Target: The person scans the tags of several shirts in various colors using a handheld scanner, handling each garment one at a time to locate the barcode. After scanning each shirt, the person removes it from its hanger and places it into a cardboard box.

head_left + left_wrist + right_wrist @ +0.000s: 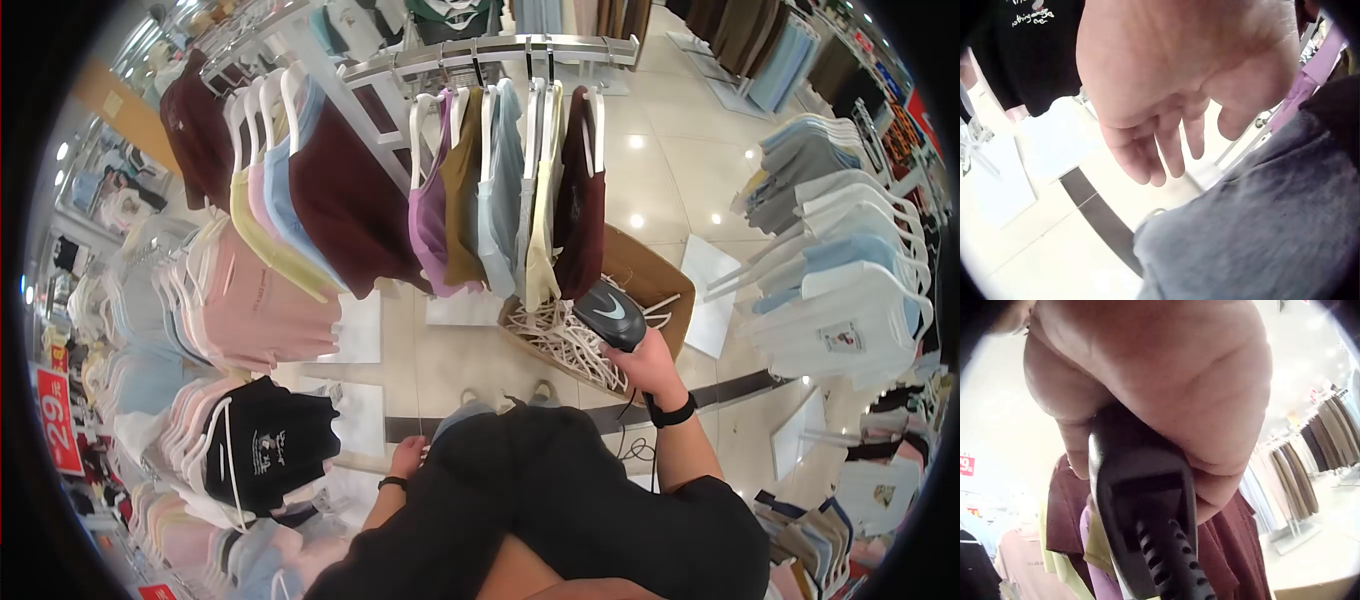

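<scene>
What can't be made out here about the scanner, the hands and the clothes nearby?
- Head view: the scanner faces away; which garment it targets cannot be told.
- Right wrist view: the right hand hides the scanner's trigger and head; only its base and cable show.
- Head view: the left hand is too small to tell its fingers apart.
- Head view: the black T-shirt has a print too small to read.

— Spotted any legible signs?
— Read a white "29" on a red price sign (58, 420) at far left; caught the same sign (966, 465) at the edge of the right-wrist view.
— And on the clothes?
— Found white lettering printed on a black T-shirt (265, 445), too blurred and cropped to make out.
</scene>
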Tool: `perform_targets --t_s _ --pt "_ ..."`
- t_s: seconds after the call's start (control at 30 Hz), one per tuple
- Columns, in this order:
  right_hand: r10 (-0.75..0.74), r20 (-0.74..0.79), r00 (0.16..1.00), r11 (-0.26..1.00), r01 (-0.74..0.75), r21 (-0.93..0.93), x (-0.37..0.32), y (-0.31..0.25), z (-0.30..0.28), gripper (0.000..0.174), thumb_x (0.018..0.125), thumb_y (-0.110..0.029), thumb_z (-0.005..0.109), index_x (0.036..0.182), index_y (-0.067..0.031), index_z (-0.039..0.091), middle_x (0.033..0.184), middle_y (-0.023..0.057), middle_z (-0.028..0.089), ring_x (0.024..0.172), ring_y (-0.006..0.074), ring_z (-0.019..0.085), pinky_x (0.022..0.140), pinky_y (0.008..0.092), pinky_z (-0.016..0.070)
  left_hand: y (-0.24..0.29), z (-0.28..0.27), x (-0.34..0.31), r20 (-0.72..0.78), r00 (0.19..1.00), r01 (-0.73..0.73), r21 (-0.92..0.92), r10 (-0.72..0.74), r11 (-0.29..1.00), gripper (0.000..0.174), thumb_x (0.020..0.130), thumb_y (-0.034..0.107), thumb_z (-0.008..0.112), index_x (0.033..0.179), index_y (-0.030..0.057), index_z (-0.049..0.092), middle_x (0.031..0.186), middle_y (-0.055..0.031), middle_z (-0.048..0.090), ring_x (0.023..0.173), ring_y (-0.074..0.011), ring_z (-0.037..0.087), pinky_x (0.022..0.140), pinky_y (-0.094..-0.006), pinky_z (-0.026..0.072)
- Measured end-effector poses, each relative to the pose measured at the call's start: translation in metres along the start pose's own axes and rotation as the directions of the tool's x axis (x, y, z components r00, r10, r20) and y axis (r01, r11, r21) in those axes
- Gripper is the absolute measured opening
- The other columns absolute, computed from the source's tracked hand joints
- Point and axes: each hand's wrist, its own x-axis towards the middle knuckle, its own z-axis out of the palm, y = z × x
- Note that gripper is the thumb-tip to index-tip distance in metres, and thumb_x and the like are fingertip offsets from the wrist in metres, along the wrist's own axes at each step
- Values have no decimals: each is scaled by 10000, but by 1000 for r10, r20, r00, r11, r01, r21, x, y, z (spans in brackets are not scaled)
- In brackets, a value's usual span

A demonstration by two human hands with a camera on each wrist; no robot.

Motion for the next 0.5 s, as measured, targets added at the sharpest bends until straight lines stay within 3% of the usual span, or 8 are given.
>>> perform_targets --t_s 0.03,0.07,0.1,0.13,0.17,0.27,0.43,0.5 --pt "-86 -25 996 996 86 18 8 -8 0 437 806 -119 791 1204 -12 647 999 104 723 892 218 656 868 348 513 -4 0 -3 5 1000 -3 82 3 997 387 1020 352 591 1188 15 681 1010 -66 743 909 -153 681 809 -314 532" --pt "-166 -54 985 985 168 39 13 -21 1 467 810 -88 786 1242 -6 627 1043 88 715 945 191 644 897 336 503 -8 -6 -9 5 1000 -5 303 3 953 347 989 343 605 1070 17 691 951 -131 739 909 -251 705 799 -386 550" --pt "-246 -93 965 966 252 59 18 -29 2 499 815 -57 782 1279 -1 608 1088 72 708 997 164 632 926 325 493 -29 -15 -7 44 990 -139 355 132 924 329 975 339 606 1024 22 680 940 -154 729 915 -294 698 803 -414 548" --pt "-232 -55 971 970 235 66 22 -30 3 650 790 -45 802 1379 -11 528 1251 107 652 1142 189 605 1029 333 454 -67 -25 6 91 961 -276 404 262 872 314 962 335 606 977 27 670 929 -177 719 921 -336 692 807 -442 545" --pt "-269 -76 960 963 268 -13 25 -32 4 685 784 -42 806 1399 -13 506 1275 111 639 1163 196 602 1040 336 451 -83 -28 14 147 911 -408 441 384 799 303 949 330 607 931 32 659 918 -200 709 927 -379 685 811 -470 543" --pt "-350 -104 931 921 322 -222 27 -29 11 846 774 -48 819 1503 -25 390 1371 134 586 1251 226 581 1077 348 438 -71 -31 -3 165 925 -367 627 343 688 282 935 314 600 845 47 615 937 -225 691 968 -443 649 838 -522 522" --pt "-278 -184 943 955 251 -158 41 -53 -1 900 792 -9 801 1544 15 307 1345 136 610 1229 188 588 1060 335 452 -80 -20 25 119 937 -346 437 328 830 278 952 296 589 906 29 651 949 -213 705 971 -405 668 842 -489 530" --pt "-263 -231 937 965 250 -84 57 -72 -13 871 778 -54 809 1503 54 338 1301 204 607 1210 287 607 1050 371 465 -56 -12 30 58 966 -255 323 250 911 301 966 297 584 960 9 672 955 -190 723 963 -362 686 838 -456 535"
